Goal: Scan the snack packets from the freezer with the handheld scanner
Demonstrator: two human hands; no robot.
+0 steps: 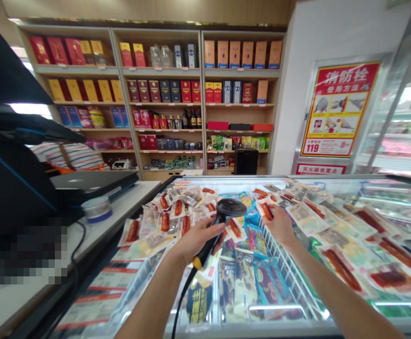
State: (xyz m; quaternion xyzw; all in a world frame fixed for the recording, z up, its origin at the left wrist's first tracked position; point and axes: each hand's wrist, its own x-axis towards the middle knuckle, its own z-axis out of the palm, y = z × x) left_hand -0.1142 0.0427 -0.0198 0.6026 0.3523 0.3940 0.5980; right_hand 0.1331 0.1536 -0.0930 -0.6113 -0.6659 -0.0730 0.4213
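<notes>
My left hand (200, 238) is wrapped around the grip of a black barcode scanner (230, 207), whose cable hangs down toward me. Just under the scanner's head is a packaged sausage (235, 229); whether my left fingers touch it, I cannot tell. My right hand (279, 226) pinches another packaged sausage (266, 210) in a clear and white wrapper, to the right of the scanner. Both hands are over a glass-topped freezer (233, 318). More sausage packs (165, 221) lie spread on the glass to the left, and further packs (341, 268) lie to the right.
Blue ice-cream packets (270, 282) and a white wire basket divider (286, 270) show through the glass. At left stands a counter (120, 207) with a roll of tape (97, 209) and dark checkout equipment. Behind are shelves of boxes (163, 104) and a person's striped sleeve (81, 155).
</notes>
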